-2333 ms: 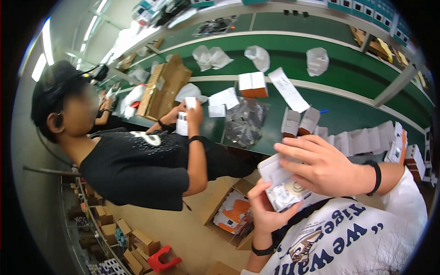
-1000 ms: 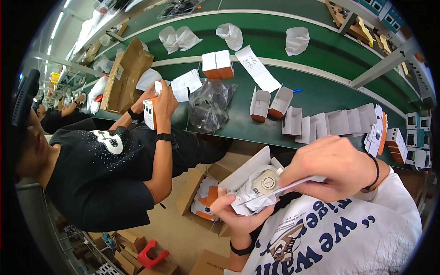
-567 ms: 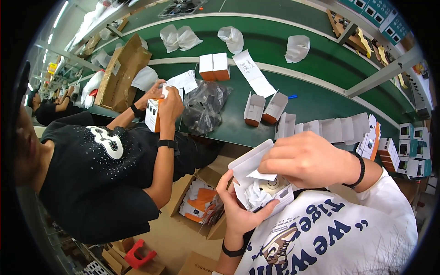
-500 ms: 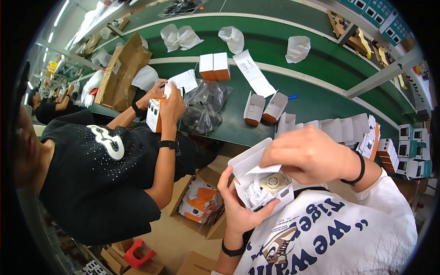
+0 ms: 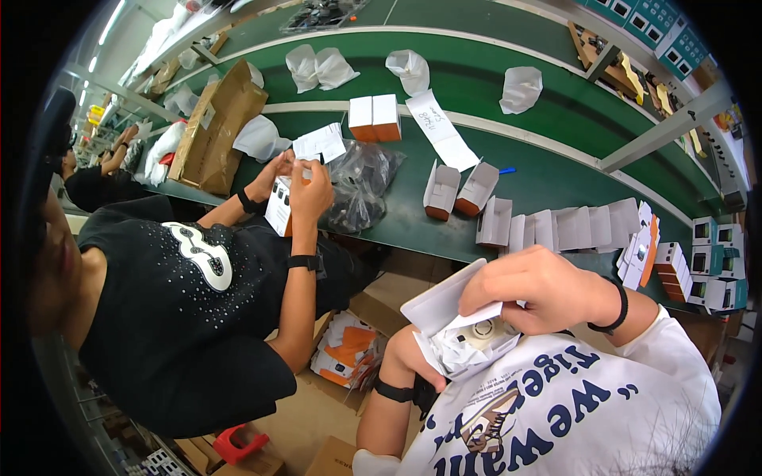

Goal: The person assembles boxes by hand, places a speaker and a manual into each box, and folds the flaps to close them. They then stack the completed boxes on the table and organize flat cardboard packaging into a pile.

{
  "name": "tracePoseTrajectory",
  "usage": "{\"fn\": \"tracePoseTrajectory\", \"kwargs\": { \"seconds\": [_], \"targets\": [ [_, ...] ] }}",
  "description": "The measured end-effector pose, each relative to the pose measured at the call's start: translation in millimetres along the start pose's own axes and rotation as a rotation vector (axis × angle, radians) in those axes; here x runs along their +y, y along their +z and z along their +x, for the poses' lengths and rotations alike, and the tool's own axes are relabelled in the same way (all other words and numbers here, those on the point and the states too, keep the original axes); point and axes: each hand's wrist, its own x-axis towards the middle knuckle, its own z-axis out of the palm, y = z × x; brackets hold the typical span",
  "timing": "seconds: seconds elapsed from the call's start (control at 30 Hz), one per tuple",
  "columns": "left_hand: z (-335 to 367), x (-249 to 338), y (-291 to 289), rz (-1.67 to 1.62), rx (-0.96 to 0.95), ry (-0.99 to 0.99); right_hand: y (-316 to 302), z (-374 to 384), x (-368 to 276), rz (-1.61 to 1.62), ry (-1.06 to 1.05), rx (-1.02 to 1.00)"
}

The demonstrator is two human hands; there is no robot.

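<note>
My left hand (image 5: 406, 358), a black band on its wrist, holds a small open white box (image 5: 444, 305) from underneath, close in front of my white printed shirt. Inside the box lie a round pale part (image 5: 484, 333) and a folded white paper leaflet (image 5: 464, 349). My right hand (image 5: 544, 289), wearing a black bracelet, rests on top of the box with its fingertips pinching the leaflet at the opening. The box's flap stands up toward the left.
A green workbench (image 5: 556, 170) runs across the back with a row of open white boxes (image 5: 556, 230), a clear bag (image 5: 359, 184), orange-and-white boxes (image 5: 375, 117) and a cardboard carton (image 5: 214, 127). A co-worker in a black shirt (image 5: 182, 301) at my left holds a small box (image 5: 279, 206). Cartons (image 5: 349, 357) sit on the floor.
My right hand has moved down over the open box and tucked the leaflet into it, over the round part. The co-worker keeps handling a small box at the bench.
</note>
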Motion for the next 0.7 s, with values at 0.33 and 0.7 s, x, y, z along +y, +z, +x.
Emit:
{"fn": "tracePoseTrajectory", "kwargs": {
  "seconds": [0.33,0.7],
  "targets": [
    [21.0,26.0,16.3,0.398,0.122,0.110,-16.7,-8.2,-5.3,-0.010,0.069,0.033],
    [19.9,41.2,9.6,0.724,0.064,0.144,-3.2,-1.3,-15.1,0.011,0.104,0.054]
  ]
}}
